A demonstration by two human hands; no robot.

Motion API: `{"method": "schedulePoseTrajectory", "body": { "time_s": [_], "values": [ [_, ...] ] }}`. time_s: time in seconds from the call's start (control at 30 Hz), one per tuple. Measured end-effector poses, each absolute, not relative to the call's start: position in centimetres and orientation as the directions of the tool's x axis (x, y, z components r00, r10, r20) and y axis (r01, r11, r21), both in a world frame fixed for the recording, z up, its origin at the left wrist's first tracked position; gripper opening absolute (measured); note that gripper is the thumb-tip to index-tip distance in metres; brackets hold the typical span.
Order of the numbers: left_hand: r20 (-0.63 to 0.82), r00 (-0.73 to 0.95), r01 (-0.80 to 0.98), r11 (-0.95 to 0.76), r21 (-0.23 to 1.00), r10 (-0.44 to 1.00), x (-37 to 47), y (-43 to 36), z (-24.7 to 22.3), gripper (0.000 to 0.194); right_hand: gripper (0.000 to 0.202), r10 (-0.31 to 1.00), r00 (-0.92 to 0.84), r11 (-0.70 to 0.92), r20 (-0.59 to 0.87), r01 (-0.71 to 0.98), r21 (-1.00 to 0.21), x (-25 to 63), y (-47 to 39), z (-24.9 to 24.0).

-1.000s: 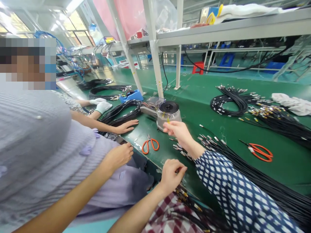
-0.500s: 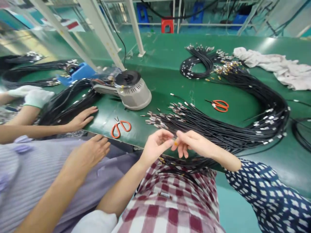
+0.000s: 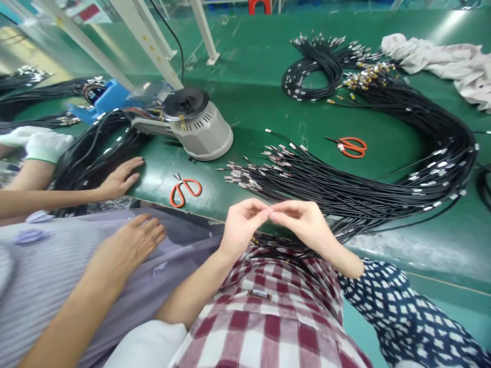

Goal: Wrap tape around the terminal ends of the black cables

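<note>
My left hand (image 3: pixel 244 225) and my right hand (image 3: pixel 301 221) meet at their fingertips above my lap, both closed in a pinch. Whatever lies between the fingertips is too small or hidden to name. Just beyond them, a large bundle of black cables (image 3: pixel 345 191) with metal ends curves across the green table. More cables (image 3: pixel 274 243) with brass-coloured ends lie on my checked apron (image 3: pixel 264 306), below my hands. Orange-handled scissors (image 3: pixel 185 189) rest to the left near the table edge, and a second pair (image 3: pixel 351 146) lies behind the bundle.
A grey round machine (image 3: pixel 201 128) stands left of centre, beside white posts and a blue holder (image 3: pixel 105 99). A co-worker's bare hands (image 3: pixel 123 176) are close at left, with gloved hands beyond. A coiled cable bundle (image 3: pixel 293 84) and white cloth (image 3: pixel 441 61) lie at the back.
The view has tilted down and shifted slightly. My right hand's fingers, spread lower before, have drawn together in a pinch against my left fingertips. The orange spot between the hands no longer shows.
</note>
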State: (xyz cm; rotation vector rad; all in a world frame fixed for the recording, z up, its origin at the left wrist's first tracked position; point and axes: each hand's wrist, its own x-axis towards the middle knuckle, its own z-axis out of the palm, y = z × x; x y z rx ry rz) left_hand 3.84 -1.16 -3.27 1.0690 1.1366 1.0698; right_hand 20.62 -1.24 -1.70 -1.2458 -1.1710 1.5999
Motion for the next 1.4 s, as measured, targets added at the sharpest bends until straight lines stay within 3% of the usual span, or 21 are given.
{"method": "schedulePoseTrajectory", "body": {
  "time_s": [0.13,0.23,0.3,0.4,0.47,0.53,0.63,0.7,0.77,0.87,1.03,1.2,1.4],
  "values": [
    [-0.126,0.103,-0.013,0.128,0.992,0.987,3.7,-1.9,-3.5,0.016,0.023,0.943,-0.168,-0.294,-0.286,-0.024,-0.956,21.1,-1.7,-2.5],
    [-0.043,-0.073,0.107,0.05,0.993,0.996,2.4,-1.1,-4.0,0.015,0.027,0.948,-0.103,-0.307,-0.301,-0.049,-0.951,22.4,-1.5,-3.0],
    [0.095,-0.155,0.282,-0.048,0.958,0.983,1.4,0.3,-4.7,0.016,0.029,0.952,-0.042,-0.307,-0.304,-0.075,-0.949,23.2,-1.3,-3.2],
    [0.275,-0.008,0.576,-0.22,0.787,0.961,0.6,3.0,-5.7,0.023,0.03,0.951,-0.026,-0.308,-0.307,-0.082,-0.948,23.8,-1.4,-3.5],
    [0.314,0.077,0.637,-0.289,0.715,0.946,0.7,4.1,-5.8,0.018,0.029,0.952,-0.039,-0.304,-0.302,-0.08,-0.949,23.9,-1.7,-3.5],
    [0.302,0.104,0.526,-0.311,0.792,0.947,1.1,4.1,-5.2,0.008,0.026,0.967,-0.017,-0.254,-0.254,-0.062,-0.965,23.8,-2.0,-3.2],
    [0.151,0.145,0.053,-0.16,0.986,0.978,2.2,2.9,-3.2,0.012,0.018,0.993,0.076,-0.093,-0.094,-0.008,-0.996,23.6,-2.4,-2.4],
    [0.007,0.205,-0.219,0.039,0.975,0.979,3.4,2.0,-2.0,0.017,0.014,0.993,0.117,-0.029,-0.027,0.017,-0.999,23.5,-2.5,-1.7],
    [-0.061,0.227,-0.352,0.14,0.926,0.972,4.8,1.5,-1.4,0.022,0.014,0.991,0.132,-0.027,-0.023,0.031,-0.999,23.5,-2.4,-1.0],
    [-0.1,0.242,-0.373,0.187,0.909,0.965,6.3,1.4,-1.8,0.026,0.017,0.99,0.131,-0.049,-0.044,0.038,-0.998,23.9,-2.3,-0.4],
    [-0.166,0.261,-0.218,0.225,0.95,0.951,6.7,0.4,-2.2,0.022,0.023,0.991,0.074,-0.108,-0.107,0.002,-0.994,24.8,-2.5,-0.4],
    [-0.305,0.406,-0.28,0.435,0.856,0.862,6.4,-1.2,-1.8,0.026,0.024,0.975,-0.064,-0.216,-0.212,-0.073,-0.974,25.0,-2.6,-1.2],
    [-0.308,0.387,-0.298,0.434,0.85,0.869,6.1,-1.7,-2.8,0.032,0.027,0.951,-0.128,-0.292,-0.281,-0.075,-0.954,24.7,-2.6,-2.2]
  ]
}}
